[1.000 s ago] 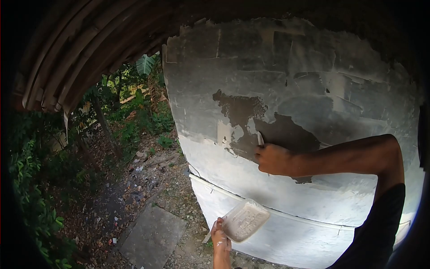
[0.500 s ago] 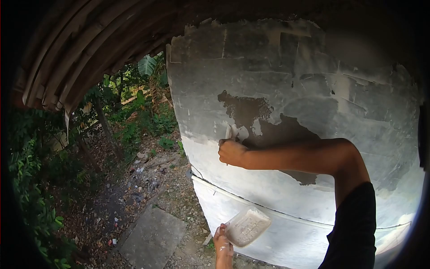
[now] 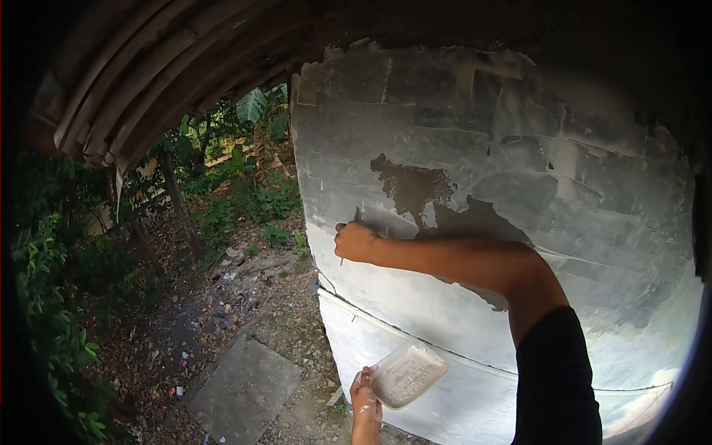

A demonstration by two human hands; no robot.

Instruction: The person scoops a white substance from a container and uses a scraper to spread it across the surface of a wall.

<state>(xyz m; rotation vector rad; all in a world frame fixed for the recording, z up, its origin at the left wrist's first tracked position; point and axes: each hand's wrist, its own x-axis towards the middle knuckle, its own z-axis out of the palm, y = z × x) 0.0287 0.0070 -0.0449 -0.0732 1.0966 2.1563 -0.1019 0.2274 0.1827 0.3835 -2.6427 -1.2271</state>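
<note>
I see my right hand (image 3: 354,242) closed in a fist around a knife (image 3: 354,216), whose thin blade sticks up just above the knuckles and lies against the wall (image 3: 460,111). The hand sits close to the wall's left edge, with the arm stretched out to its right across the grey coat. Up and to the right of this hand is a brown bare patch (image 3: 411,185), near it but not touching the blade. Well below it, my left hand (image 3: 365,400) grips a pale tray (image 3: 406,374) by its lower left corner, thumb over the rim, fingers underneath. The tray is tilted, its open side facing me, and its far end is just in front of the wall. A thin pipe (image 3: 437,347) runs along the wall between the two hands, passing just above the tray. To the left of the left hand a flat slab (image 3: 245,389) lies on the littered ground. Further left of both hands stand green plants (image 3: 245,193), and a roof (image 3: 148,67) curves overhead, well above the right hand.
</note>
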